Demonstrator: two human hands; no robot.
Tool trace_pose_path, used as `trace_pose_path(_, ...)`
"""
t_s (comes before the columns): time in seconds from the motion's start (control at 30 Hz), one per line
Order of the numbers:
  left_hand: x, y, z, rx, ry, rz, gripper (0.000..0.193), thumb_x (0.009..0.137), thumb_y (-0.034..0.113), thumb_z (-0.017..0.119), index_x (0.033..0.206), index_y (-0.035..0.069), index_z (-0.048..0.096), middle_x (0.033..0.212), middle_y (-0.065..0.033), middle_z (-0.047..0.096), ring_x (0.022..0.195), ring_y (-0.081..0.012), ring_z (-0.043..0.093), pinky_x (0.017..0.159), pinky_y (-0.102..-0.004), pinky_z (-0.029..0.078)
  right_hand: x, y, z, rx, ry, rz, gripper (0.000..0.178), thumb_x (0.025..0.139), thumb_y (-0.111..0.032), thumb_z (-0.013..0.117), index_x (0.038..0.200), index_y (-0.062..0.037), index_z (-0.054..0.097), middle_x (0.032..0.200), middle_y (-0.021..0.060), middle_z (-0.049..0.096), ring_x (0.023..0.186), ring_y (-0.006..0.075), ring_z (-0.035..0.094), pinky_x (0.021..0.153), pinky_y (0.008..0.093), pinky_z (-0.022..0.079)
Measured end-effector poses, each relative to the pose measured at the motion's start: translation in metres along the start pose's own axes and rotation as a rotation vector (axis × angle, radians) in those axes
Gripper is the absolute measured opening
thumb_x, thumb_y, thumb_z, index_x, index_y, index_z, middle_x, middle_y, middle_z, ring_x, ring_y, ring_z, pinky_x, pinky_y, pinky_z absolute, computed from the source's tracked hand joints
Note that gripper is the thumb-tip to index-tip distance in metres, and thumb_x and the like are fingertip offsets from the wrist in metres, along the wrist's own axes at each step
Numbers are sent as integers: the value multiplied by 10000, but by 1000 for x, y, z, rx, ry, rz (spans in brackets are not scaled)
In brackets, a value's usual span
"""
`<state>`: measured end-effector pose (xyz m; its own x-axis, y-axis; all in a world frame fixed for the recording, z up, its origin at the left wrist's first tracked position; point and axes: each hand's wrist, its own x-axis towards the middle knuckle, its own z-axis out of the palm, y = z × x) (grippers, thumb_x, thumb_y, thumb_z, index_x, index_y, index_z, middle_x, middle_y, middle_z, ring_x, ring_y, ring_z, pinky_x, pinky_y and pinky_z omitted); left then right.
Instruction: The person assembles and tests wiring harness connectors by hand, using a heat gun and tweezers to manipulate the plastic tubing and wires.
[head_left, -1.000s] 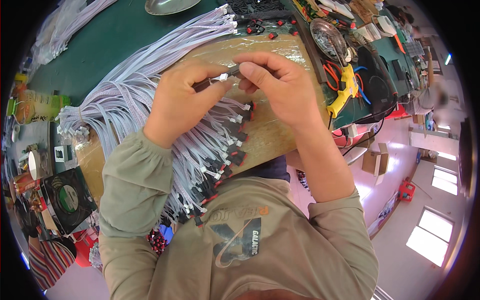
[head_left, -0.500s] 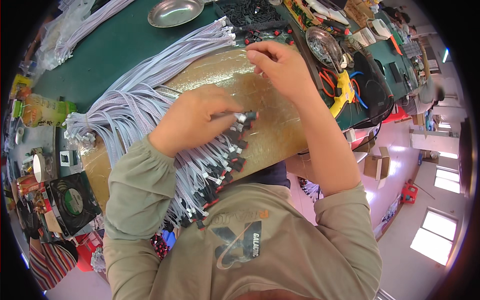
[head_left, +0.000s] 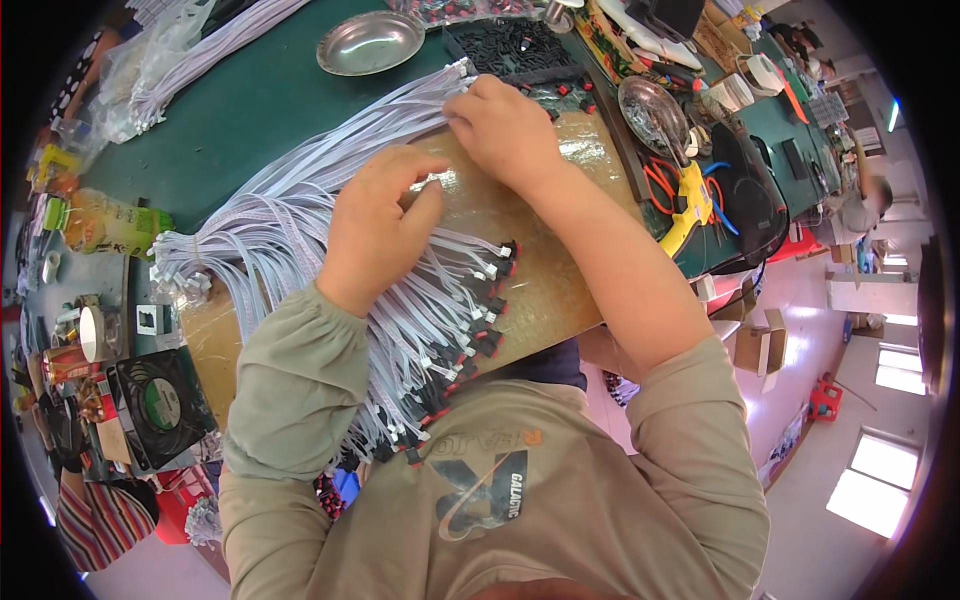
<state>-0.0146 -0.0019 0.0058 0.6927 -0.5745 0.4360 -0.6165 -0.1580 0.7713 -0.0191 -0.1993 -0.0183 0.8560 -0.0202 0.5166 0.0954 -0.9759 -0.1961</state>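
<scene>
My left hand (head_left: 385, 222) hovers over a fan of white ribbon cables, thumb and fingers apart, with nothing between them. My right hand (head_left: 503, 130) is bent with its fingers together beside the far bundle of white ribbon cables (head_left: 385, 115), close to its white plug ends (head_left: 460, 70). Its fingertips are partly hidden, so what they pinch cannot be made out. Below the hands, finished-looking cable ends (head_left: 475, 310) carry white plugs and black housings with red edges, lying side by side along the brown board (head_left: 560, 260).
Black small parts fill a tray (head_left: 520, 48) at the back, next to a steel dish (head_left: 370, 43). Red-and-black connectors (head_left: 575, 92) lie near the tray. At right are another metal dish (head_left: 652, 115), a yellow glue gun (head_left: 690, 205) and pliers. A black fan (head_left: 155, 408) stands at left.
My left hand has let go of a cable's connector end and drawn back to the left. My right hand has moved left to the far bundle's plug ends. The view has shifted slightly.
</scene>
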Motion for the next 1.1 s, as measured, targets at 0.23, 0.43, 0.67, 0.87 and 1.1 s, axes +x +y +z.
trace_pose_path(0.23,4,-5,-1,93,91,10,241,781,59,617,1020,50,646,1013,-131,640,941,-293,610,808,-372,500,-7,1,-19,64,162,-153,91,791,-203,660,836,-125,675,855,57,630,852,250,609,720,380,506)
trace_pose_path(0.43,7,4,-2,286,96,227,276,775,89,646,1050,79,637,1017,-113,646,978,-304,594,848,-398,468,-23,-24,-70,588,-355,120,156,836,-194,653,948,-88,674,903,71,657,860,255,610,741,352,479)
trace_pose_path(0.67,1,8,-2,46,-202,-50,191,808,125,640,974,33,667,855,-135,666,813,-313,633,706,-378,486,-32,-21,-89,418,-297,-101,161,824,-196,666,945,-90,673,850,72,655,828,267,603,725,368,475)
trace_pose_path(0.87,1,12,-3,-72,-285,-159,182,832,134,643,964,10,658,820,-134,673,727,-261,644,664,-334,489,-18,-23,-100,298,-444,-207,171,808,-175,652,964,-103,660,841,79,651,852,288,601,743,397,476)
trace_pose_path(1.1,5,5,-3,-324,-363,-424,146,849,94,630,965,4,626,763,-39,628,669,-98,558,643,-265,463,27,-43,-109,176,-775,-269,185,798,-215,648,956,-119,658,912,97,669,883,307,631,757,428,494)
